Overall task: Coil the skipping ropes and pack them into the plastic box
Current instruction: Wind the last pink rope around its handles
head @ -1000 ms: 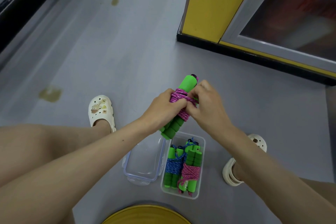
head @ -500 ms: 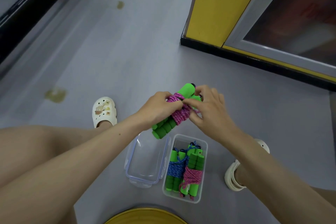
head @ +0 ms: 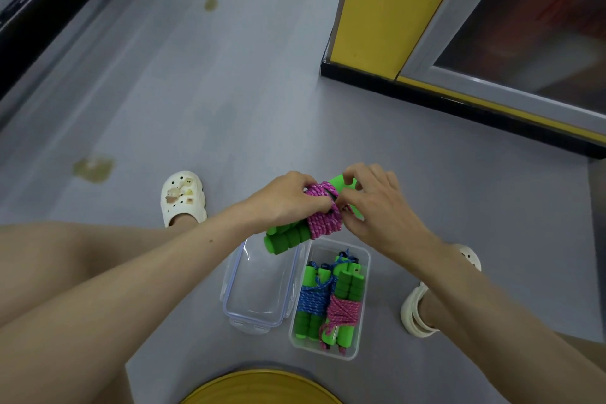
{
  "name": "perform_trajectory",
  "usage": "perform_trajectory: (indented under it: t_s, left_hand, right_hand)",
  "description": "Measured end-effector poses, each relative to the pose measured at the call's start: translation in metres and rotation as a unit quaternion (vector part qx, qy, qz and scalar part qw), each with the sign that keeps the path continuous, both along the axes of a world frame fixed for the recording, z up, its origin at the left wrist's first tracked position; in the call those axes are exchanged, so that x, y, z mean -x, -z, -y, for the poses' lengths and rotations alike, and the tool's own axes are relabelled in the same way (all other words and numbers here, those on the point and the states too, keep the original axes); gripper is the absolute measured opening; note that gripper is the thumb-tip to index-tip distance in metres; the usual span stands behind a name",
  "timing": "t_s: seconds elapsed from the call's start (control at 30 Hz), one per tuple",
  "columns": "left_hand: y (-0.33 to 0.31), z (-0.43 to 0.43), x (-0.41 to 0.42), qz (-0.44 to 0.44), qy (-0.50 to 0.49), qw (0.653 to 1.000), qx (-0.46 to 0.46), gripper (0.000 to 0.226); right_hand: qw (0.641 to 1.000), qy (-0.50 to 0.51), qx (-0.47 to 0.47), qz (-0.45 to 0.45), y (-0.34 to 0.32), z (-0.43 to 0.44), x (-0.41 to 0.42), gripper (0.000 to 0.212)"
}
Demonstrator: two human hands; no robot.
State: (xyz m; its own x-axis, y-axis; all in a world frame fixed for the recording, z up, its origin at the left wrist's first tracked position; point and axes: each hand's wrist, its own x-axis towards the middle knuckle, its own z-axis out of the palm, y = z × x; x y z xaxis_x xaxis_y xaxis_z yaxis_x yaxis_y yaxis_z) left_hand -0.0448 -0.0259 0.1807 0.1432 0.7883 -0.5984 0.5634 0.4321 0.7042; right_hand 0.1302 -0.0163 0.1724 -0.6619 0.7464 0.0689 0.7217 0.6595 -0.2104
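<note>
Mid-frame skipping rope (head: 323,213): cord magenta-pink flecked white, foam handles bright green. Plastic box (head: 341,248), lower centre: clear. Inside it, blue rope (head: 313,298): cord blue with paler flecks. Pink rope (head: 344,310): same pink-and-white fleck. Both have green handles. Lid (head: 259,285): clear, bluish rim. Floor (head: 229,92): grey-blue. Stains (head: 95,169), left: yellow-brown. Clog (head: 183,197): cream-white. Panel (head: 377,3), upper right: yellow, black base. Frame (head: 49,3), upper left: black. Disc (head: 262,387), bottom edge: yellow.

The grey floor (head: 229,92), blotched with yellowish stains (head: 93,169), carries a clear plastic box (head: 323,249) with its lid (head: 259,289) touching its left side, a white left clog (head: 183,197) and right clog (head: 414,318) flanking them, and a black metal frame (head: 49,0) far off.
</note>
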Motion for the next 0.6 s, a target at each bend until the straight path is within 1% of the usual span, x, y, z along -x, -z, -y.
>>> perform_trajectory:
  t_s: [0.07,0.17,0.27,0.37,0.43,0.5,0.6]
  left_hand:
    - [-0.001,0.0,-0.001,0.006,-0.01,1.0,0.006,0.024]
    - [-0.001,-0.001,-0.002,0.028,-0.037,0.999,0.012,0.024]
    - [-0.003,-0.002,-0.004,0.058,-0.07,0.996,0.003,0.023]
    - [-0.006,-0.003,-0.008,0.115,-0.123,0.986,0.009,0.019]
    - [-0.008,-0.003,-0.011,0.168,-0.174,0.97,0.016,0.014]
    - [-0.009,-0.004,-0.013,0.198,-0.216,0.956,0.013,0.012]
    - [-0.009,-0.004,-0.016,0.235,-0.255,0.938,0.02,0.011]
  right_hand:
    - [1.0,0.004,-0.014,-0.012,-0.002,0.0,0.001,0.024]
    - [0.998,0.035,-0.041,-0.031,-0.005,0.001,0.0,0.019]
    - [0.993,0.084,-0.075,-0.036,-0.008,0.001,0.001,0.01]
    - [0.985,0.145,-0.085,-0.049,-0.014,0.0,0.002,0.013]
    - [0.977,0.189,-0.075,-0.07,-0.018,-0.004,0.0,0.014]
    - [0.967,0.233,-0.047,-0.089,-0.021,-0.008,-0.002,0.015]
    - [0.936,0.313,0.048,-0.153,-0.023,-0.013,-0.003,0.012]
